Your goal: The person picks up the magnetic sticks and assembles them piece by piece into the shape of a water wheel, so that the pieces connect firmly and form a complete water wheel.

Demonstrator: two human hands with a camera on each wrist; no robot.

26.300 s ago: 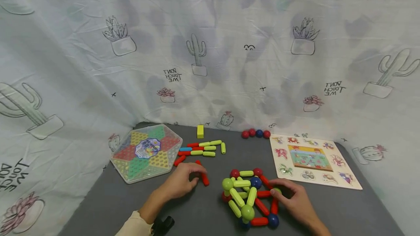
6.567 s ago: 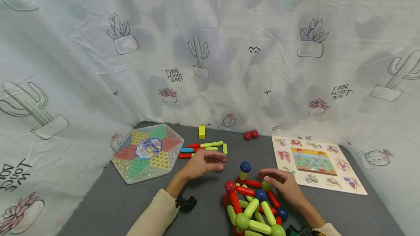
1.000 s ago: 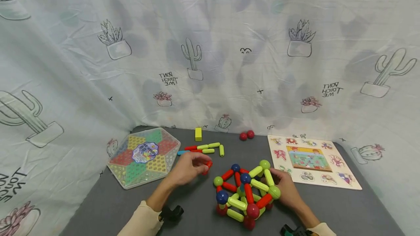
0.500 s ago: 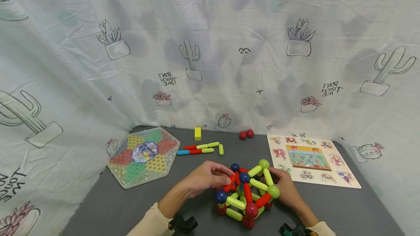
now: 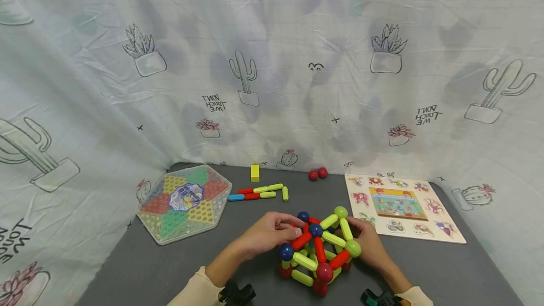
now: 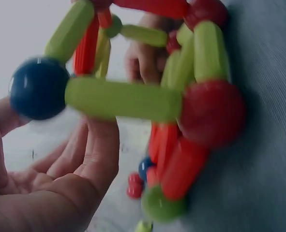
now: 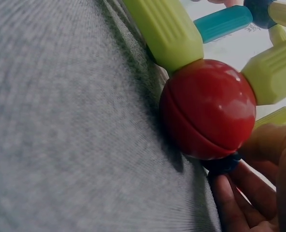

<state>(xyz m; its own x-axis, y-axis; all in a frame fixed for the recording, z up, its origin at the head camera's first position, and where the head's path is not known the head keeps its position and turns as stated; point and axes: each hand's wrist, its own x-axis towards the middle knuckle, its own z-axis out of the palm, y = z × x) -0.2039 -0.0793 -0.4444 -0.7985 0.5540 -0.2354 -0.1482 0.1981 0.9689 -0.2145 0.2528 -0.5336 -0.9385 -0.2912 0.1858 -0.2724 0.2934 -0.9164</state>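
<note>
A frame of magnetic sticks and balls stands on the grey table in the head view, in yellow-green, red, blue and teal. At its left side my left hand pinches a red magnetic stick that lies between two blue balls. In the left wrist view, a blue ball and a yellow-green stick partly hide my left fingertips. My right hand holds the frame from its right rear. In the right wrist view, those fingers are at a dark blue ball behind a red ball.
Loose red, yellow-green and blue sticks lie beyond my left hand. Two red balls and a yellow block are near the back curtain. A hexagonal Chinese checkers box lies left, an animal puzzle board right.
My left hand has carried a red stick from the table to the frame, where it now spans two blue balls. The right hand stays at the frame's right side.
</note>
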